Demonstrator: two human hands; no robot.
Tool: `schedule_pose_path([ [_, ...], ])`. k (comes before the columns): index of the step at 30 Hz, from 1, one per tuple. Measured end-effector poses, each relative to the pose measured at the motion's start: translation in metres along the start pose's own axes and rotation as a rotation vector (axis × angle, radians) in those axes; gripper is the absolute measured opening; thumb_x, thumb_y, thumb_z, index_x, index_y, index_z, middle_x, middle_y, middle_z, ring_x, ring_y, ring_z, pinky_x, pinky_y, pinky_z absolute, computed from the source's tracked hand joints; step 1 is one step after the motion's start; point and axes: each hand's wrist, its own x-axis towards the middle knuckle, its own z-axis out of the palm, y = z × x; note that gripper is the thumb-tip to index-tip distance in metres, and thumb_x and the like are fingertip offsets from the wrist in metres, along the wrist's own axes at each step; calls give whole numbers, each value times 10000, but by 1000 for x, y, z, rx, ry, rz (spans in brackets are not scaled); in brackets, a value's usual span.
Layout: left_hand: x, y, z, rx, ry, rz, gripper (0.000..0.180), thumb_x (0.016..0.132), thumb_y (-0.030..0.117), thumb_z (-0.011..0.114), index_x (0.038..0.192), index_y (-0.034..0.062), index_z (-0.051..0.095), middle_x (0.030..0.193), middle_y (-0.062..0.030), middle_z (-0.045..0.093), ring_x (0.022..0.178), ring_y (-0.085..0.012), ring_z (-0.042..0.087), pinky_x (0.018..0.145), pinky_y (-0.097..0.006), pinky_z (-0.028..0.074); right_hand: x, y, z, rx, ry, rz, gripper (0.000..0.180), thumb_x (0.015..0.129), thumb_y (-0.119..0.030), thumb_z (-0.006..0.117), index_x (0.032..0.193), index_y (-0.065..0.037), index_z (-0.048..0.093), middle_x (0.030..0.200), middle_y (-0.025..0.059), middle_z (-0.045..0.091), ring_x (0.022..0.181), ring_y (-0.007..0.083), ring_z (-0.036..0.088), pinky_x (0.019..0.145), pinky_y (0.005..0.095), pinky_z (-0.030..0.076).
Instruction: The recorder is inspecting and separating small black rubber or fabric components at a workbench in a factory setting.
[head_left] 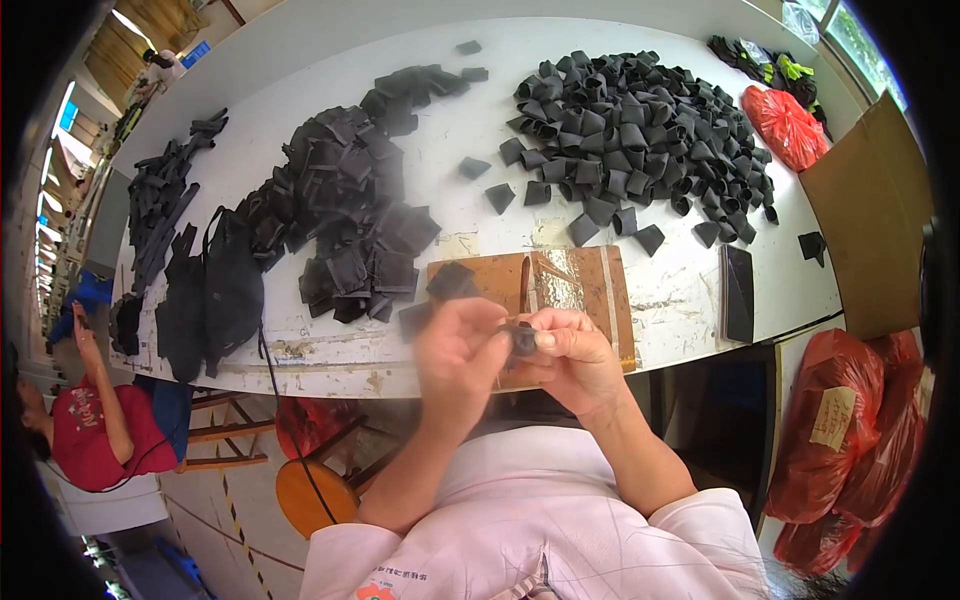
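Observation:
A small black fabric piece [523,342] is held up in front of me between both hands. My left hand [458,352], partly smeared by motion, pinches its left side. On its other side the thumb and fingers of my right hand [582,365] are closed. Both hands are over the near edge of a brown board [608,300] with shiny tape across its middle. Just past my left fingers a flat black fabric piece [452,282] lies on the board's left part.
Black folded fabric loops [640,130] form a large pile at the far right. Flat black pieces [345,190] heap at centre left, near a black bag [233,265]. A dark phone-like slab [738,293] and red bags [830,420] are on my right. Another person [105,420] sits left.

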Motion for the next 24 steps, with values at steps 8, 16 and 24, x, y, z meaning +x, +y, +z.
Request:
schedule_pose_path([
  [8,18,39,1,-126,67,274,110,837,36,505,930,8,556,755,-74,600,431,-40,401,387,-165,307,-6,-42,34,-445,14,-240,257,870,-244,528,770,-8,537,739,34,512,574,45,400,447,166,297],
  [16,4,36,18,-112,-108,83,98,800,72,621,858,-2,593,758,-39,598,470,-35,437,391,-159,320,2,-32,38,-313,-58,-259,213,871,-229,543,754,-52,538,668,-40,469,566,30,357,483,165,281],
  [24,23,54,15,-1074,-465,-370,130,869,44,457,958,-46,488,747,-130,587,301,-21,334,275,-158,241,16,-54,55,-516,-81,-262,237,886,-235,523,724,-63,545,620,-76,446,560,10,339,495,167,276],
])
